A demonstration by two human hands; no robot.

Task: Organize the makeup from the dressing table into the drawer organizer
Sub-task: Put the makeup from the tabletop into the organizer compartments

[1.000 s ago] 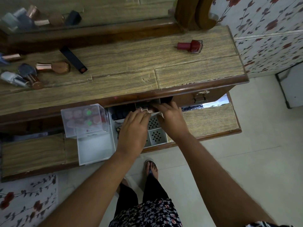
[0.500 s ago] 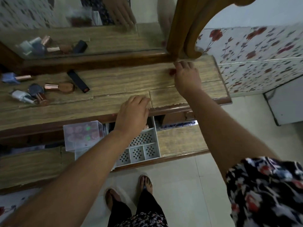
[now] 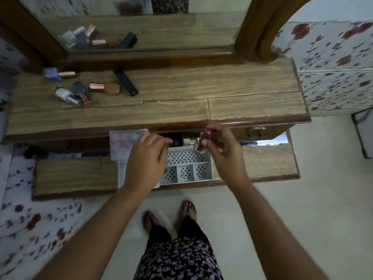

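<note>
My right hand (image 3: pixel 223 153) holds a red nail polish bottle (image 3: pixel 205 137) above the right side of the white perforated drawer organizer (image 3: pixel 186 168), which sits in the open drawer. My left hand (image 3: pixel 148 160) hovers over the organizer's left part with fingers loosely curled and nothing visible in it. On the dressing table top (image 3: pixel 181 93), at the left, lie a black lipstick tube (image 3: pixel 126 82), a brown bottle with a copper cap (image 3: pixel 107 87), a blue bottle (image 3: pixel 57 74) and a cluster of small bottles (image 3: pixel 70 96).
A clear plastic box (image 3: pixel 125 141) stands in the drawer left of the organizer. Dark items (image 3: pixel 177 138) fill the organizer's back row under the table edge. A mirror (image 3: pixel 129 23) rises behind the table. My feet (image 3: pixel 169 217) stand on the tiled floor below.
My right hand has come back from the table's right side with the red bottle and now holds it over the organizer. My left hand dropped from the table edge to above the drawer.
</note>
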